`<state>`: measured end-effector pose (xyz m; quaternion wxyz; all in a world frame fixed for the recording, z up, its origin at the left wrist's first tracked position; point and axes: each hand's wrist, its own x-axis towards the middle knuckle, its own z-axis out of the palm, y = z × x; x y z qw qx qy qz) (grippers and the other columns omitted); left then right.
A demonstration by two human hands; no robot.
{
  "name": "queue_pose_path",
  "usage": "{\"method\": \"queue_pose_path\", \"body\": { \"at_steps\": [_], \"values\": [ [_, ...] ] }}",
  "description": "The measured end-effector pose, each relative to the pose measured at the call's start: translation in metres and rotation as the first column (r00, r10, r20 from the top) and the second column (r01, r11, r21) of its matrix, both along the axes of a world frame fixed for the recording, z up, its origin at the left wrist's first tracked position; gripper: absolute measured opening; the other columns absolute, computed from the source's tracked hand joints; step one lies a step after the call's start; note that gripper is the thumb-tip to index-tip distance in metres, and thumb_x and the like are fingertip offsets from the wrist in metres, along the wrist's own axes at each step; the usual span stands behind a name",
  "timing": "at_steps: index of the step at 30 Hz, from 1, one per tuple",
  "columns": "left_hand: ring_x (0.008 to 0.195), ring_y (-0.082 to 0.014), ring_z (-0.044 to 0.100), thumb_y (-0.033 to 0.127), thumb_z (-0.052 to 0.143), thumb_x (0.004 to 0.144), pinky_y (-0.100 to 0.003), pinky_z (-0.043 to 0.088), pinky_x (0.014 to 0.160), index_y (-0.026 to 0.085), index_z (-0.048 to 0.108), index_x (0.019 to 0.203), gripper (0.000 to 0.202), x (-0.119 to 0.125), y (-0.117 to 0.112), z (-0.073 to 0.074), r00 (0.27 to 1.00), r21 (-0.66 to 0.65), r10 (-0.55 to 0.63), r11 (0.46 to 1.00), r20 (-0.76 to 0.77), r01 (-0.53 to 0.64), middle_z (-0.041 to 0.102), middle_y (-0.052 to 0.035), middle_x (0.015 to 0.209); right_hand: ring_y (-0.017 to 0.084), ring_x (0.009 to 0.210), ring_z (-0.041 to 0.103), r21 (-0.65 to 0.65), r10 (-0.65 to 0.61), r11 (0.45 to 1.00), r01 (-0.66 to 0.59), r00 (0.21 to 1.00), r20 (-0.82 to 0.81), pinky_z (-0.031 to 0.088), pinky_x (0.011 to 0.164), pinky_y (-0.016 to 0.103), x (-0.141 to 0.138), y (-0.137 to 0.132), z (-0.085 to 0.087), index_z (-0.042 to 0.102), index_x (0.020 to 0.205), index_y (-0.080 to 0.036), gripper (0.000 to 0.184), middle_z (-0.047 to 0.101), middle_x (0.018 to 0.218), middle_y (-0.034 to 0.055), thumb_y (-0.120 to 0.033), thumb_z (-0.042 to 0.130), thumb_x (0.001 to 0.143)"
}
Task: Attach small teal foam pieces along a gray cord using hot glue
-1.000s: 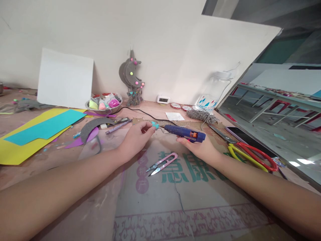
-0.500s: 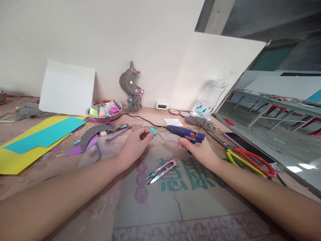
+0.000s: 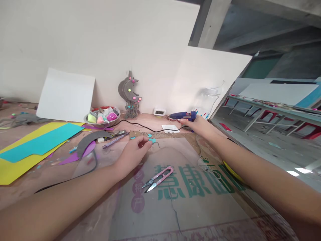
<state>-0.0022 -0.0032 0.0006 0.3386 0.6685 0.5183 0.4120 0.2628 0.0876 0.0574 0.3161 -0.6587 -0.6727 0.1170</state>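
Note:
My left hand (image 3: pixel 135 150) pinches a small turquoise cut-out piece (image 3: pixel 152 141) between thumb and fingertips. A thin grey thread (image 3: pixel 158 145) trails from that piece to the right. Another turquoise scrap (image 3: pixel 149 135) lies just beyond the fingers. Farther right, my right hand (image 3: pixel 197 125) is wrapped round the handle of a blue glue gun (image 3: pixel 182 115), whose nozzle points left, near the clear bottle. Pink-handled thread snips (image 3: pixel 159 179) lie on the printed plastic sheet (image 3: pixel 200 209) between my forearms.
A grey moon ornament (image 3: pixel 129 90) leans on the wall beside a small white clock (image 3: pixel 159 111). A bowl (image 3: pixel 102 122) holds coloured clay packs. Yellow (image 3: pixel 15 174) and turquoise sheets (image 3: pixel 45 142) lie left. The black cord (image 3: pixel 142 126) crosses the back; a clear bottle (image 3: pixel 206 100) stands right.
My right hand has carried the glue gun away from the turquoise piece, back toward the bottle. The left hand still pinches the piece. The head view has tilted slightly upward.

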Motion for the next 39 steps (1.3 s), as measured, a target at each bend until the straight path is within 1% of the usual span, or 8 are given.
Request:
{"method": "queue_pose_path", "body": {
  "at_steps": [11, 14, 17, 20, 24, 27, 33, 39],
  "values": [
    [0.07, -0.0144, 0.051, 0.041, 0.05, 0.083, -0.025, 0.035, 0.063, 0.019, 0.057, 0.078, 0.024, 0.0, 0.002, -0.003, 1.0, -0.028, -0.011, 1.0, 0.008, 0.012, 0.056, 0.0022, 0.072, 0.023, 0.082, 0.063, 0.011, -0.079, 0.997, 0.079, 0.997, 0.011, 0.047, 0.076, 0.034, 0.021, 0.04, -0.042, 0.063, 0.106, -0.01, 0.049, 0.068, 0.094, 0.0123, -0.044, 0.065, 0.072],
    [0.069, -0.014, 0.05, 0.041, 0.051, 0.083, -0.025, 0.035, 0.063, 0.019, 0.057, 0.077, 0.024, -0.001, 0.001, -0.003, 1.0, -0.023, -0.022, 1.0, 0.009, 0.022, 0.055, 0.0026, 0.071, 0.027, 0.103, 0.056, 0.243, -0.143, 0.961, 0.133, 0.989, 0.024, 0.043, 0.088, 0.039, 0.018, 0.025, -0.029, 0.043, 0.13, -0.006, 0.071, 0.053, 0.123, 0.0209, -0.046, 0.062, 0.075],
    [0.068, -0.0135, 0.049, 0.041, 0.05, 0.084, -0.025, 0.034, 0.062, 0.019, 0.057, 0.078, 0.024, -0.001, -0.001, -0.002, 0.999, -0.024, -0.031, 0.999, 0.009, 0.032, 0.054, 0.0031, 0.071, 0.024, 0.097, 0.056, 0.515, 0.018, 0.855, -0.061, 0.996, 0.088, 0.044, 0.087, 0.039, -0.001, -0.006, -0.017, 0.053, 0.119, -0.012, 0.05, 0.053, 0.119, 0.0163, -0.042, 0.057, 0.079],
    [0.07, -0.0131, 0.05, 0.04, 0.049, 0.085, -0.024, 0.035, 0.063, 0.019, 0.057, 0.078, 0.023, -0.001, -0.002, -0.001, 0.999, -0.008, -0.043, 0.999, 0.01, 0.043, 0.054, 0.0034, 0.071, 0.015, 0.065, 0.058, 0.208, 0.306, 0.934, -0.29, 0.951, -0.045, 0.049, 0.064, 0.032, -0.032, -0.044, -0.019, 0.06, 0.107, -0.018, 0.035, 0.061, 0.092, 0.0079, -0.043, 0.054, 0.083],
    [0.071, -0.0126, 0.05, 0.037, 0.048, 0.086, -0.024, 0.035, 0.064, 0.019, 0.056, 0.078, 0.022, -0.002, -0.002, 0.001, 0.996, 0.044, -0.09, 0.995, 0.001, 0.09, 0.053, 0.0036, 0.071, 0.008, 0.05, 0.051, -0.19, 0.443, 0.837, -0.512, 0.84, -0.312, 0.044, 0.045, 0.026, -0.066, -0.079, -0.04, 0.039, 0.133, -0.027, 0.06, 0.059, 0.113, 0.0082, -0.042, 0.06, 0.078],
    [0.068, -0.0119, 0.048, 0.037, 0.046, 0.087, -0.023, 0.035, 0.062, 0.019, 0.055, 0.078, 0.022, -0.002, -0.002, 0.001, 0.994, 0.046, -0.114, 0.992, -0.003, 0.114, 0.051, 0.0039, 0.069, 0.007, 0.054, 0.048, -0.135, 0.476, 0.845, -0.517, 0.844, -0.248, 0.043, 0.051, 0.024, -0.073, -0.084, -0.053, 0.048, 0.126, -0.026, 0.053, 0.056, 0.117, 0.006, -0.034, 0.063, 0.076],
    [0.064, -0.011, 0.046, 0.036, 0.048, 0.086, -0.023, 0.034, 0.06, 0.018, 0.055, 0.076, 0.021, -0.001, -0.001, -0.001, 0.989, 0.067, -0.146, 0.987, -0.031, 0.148, 0.051, 0.0044, 0.067, 0.01, 0.057, 0.044, -0.026, 0.432, 0.899, -0.438, 0.894, -0.118, 0.036, 0.055, 0.024, -0.073, -0.081, -0.058, 0.068, 0.081, -0.017, 0.021, 0.058, 0.069, -0.0009, -0.036, 0.058, 0.079],
    [0.064, -0.0113, 0.047, 0.037, 0.047, 0.085, -0.023, 0.035, 0.06, 0.018, 0.057, 0.079, 0.023, -0.002, -0.002, -0.002, 0.986, 0.045, -0.166, 0.985, -0.019, 0.167, 0.054, 0.0031, 0.07, 0.01, 0.044, 0.044, -0.128, 0.414, 0.874, -0.468, 0.856, -0.309, 0.033, 0.045, 0.023, -0.073, -0.085, -0.058, 0.064, 0.09, -0.019, 0.029, 0.055, 0.057, -0.0032, -0.039, 0.044, 0.088]
  ]
}}
